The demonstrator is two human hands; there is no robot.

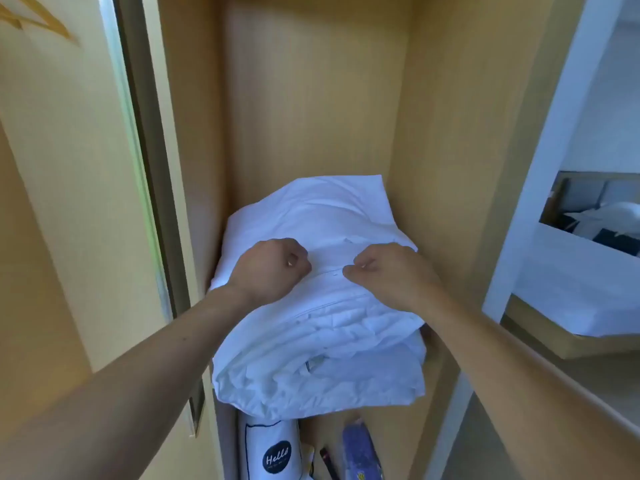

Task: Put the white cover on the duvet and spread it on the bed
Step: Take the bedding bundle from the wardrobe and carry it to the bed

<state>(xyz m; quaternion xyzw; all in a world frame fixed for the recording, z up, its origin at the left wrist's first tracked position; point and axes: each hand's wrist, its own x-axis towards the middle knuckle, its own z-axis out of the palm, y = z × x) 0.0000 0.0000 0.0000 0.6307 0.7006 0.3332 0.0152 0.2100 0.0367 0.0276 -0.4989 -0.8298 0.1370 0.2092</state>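
Reaching into the open wardrobe (311,98), I have both hands on a folded stack of white bedding that fills the shelf, between the side walls and well apart from the bed (588,306) seen through the gap at far right. The smooth, flat upper fold I take to be the white cover (322,209). The puffier, crumpled roll under it, bulging over the near edge of the shelf, I take to be the duvet (311,375), though I cannot be sure where one ends and the other begins.

My left hand (273,268) is curled tight like a fist on the near part of the cover, and cloth seems to be bunched under the fingers. My right hand (388,275), just beside it, has thumb and forefinger closed in a pinch on the same fold, the other fingers bent.

I judge the stack light but bulky and wholly limp. It will sag, unfold and trail as soon as it leaves the shelf, and smooth cotton slides easily over the filling beneath. A pinch on the top layer would peel off only the cover. To bring out everything together I would want my hands wide apart and under the near bulge, cradling it from below.

Below the shelf stand a white cushion printed "Hello" (273,455) and a purple packet (360,448), which trailing cloth could catch.
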